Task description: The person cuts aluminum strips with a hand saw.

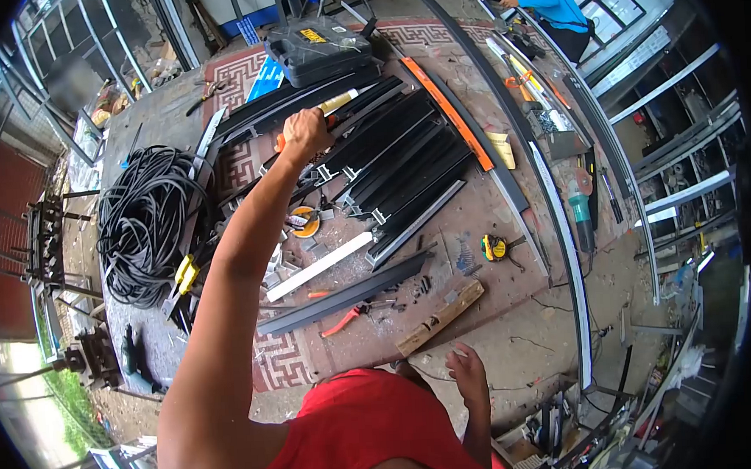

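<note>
My left hand [306,134] reaches across the table, its fingers wrapped round something hidden beneath it. Near its fingertips lie a cream tube [339,101] and an orange item. To its right, black metal profiles [405,152] lie side by side. Low in the view, my right hand [466,370] is held off the table's near edge, fingers apart and holding nothing. A wooden block [441,318] lies closest to it, with red-handled pliers [343,321] and a yellow tape measure [495,247] farther off.
A coil of black cable [150,221] covers the table's left part. A black tool case [317,51] stands at the back. Long frame pieces [563,250] extend past the table's right edge. A person in blue [550,4] bends at the far right.
</note>
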The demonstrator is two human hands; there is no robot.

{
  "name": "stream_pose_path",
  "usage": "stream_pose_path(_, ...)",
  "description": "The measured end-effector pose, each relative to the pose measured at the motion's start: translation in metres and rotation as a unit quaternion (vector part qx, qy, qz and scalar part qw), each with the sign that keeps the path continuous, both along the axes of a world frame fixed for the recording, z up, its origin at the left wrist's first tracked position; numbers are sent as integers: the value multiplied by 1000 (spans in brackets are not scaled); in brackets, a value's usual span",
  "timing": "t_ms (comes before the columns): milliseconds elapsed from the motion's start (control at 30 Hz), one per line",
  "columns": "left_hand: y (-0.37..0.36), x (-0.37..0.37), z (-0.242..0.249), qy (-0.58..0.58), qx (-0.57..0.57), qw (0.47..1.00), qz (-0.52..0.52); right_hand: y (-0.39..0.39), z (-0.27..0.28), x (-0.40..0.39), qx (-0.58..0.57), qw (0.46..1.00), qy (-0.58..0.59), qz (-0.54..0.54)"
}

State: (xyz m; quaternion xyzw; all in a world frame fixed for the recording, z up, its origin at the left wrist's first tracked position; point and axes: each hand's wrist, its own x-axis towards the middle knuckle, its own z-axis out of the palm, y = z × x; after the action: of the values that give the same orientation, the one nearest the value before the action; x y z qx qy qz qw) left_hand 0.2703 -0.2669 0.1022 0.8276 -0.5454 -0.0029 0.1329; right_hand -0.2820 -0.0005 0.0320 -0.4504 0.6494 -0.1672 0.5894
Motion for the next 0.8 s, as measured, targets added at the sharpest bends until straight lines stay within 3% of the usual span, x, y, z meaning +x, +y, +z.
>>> stream_pose_path(67,-32,3,-23,-21,8,1000,21,2,7,6,24,999,15,-21)
stream_pose_path(167,-45,1,-42,-62,75,994,-52,7,11,13,43,997,36,-47)
stream_pose_path(200,-52,0,-49,-21,122,992,-21,9,8,14,46,997,42,-55)
stream_pose_path(300,-50,7,-47,8,128,990,-57,15,2,15,65,995,36,-72)
stream_pose_path(333,-42,3,-11,85,177,980,-35,16,1,15,79,994,43,-67)
stream_pose_path(367,-53,25,-40,110,91,990,19,14,1,15,92,992,52,-64)
stream_pose_path(433,-62,56,-36,121,44,990,50,10,3,19,120,989,68,-60)
stream_pose_path(500,-74,100,-73,10,-61,996,70,3,3,21,117,989,66,-62)
stream_pose_path(633,-72,136,-87,-52,70,996,-17,-11,-3,20,92,992,58,-63)
stream_pose_path(800,-76,151,-76,-53,87,994,-30,-20,-4,28,79,994,64,-25)
